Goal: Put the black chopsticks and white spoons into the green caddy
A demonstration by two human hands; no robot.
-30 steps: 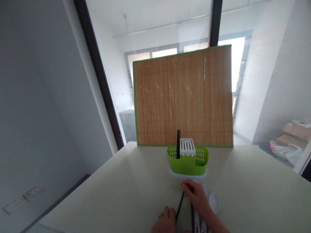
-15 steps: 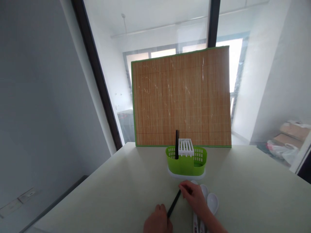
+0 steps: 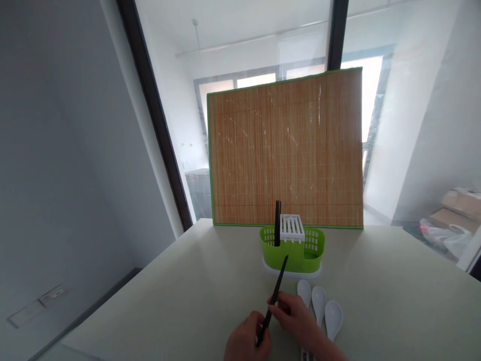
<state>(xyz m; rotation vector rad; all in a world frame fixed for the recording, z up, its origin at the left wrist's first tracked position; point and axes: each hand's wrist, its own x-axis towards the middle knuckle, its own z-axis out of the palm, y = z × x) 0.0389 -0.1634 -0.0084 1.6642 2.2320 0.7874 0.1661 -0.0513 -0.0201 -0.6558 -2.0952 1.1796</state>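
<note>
We grasp the chopsticks [image 3: 278,285] in both hands; our left hand [image 3: 247,339] encloses the near end; our right hand [image 3: 294,320] pinches them farther along, nearer the tips; the long axis slants forward and rightward from our grip toward the caddy [image 3: 281,259]; the tips overlap its front in view; we cannot tell whether they touch.

The left hand [image 3: 248,338] is bare, broad and rounded in outline. The right hand [image 3: 292,312] is also bare, with slender fingers [image 3: 286,298]; behind it, the narrow wrist [image 3: 310,332] and the visible part of the forearm [image 3: 326,348] are uncovered.
</note>
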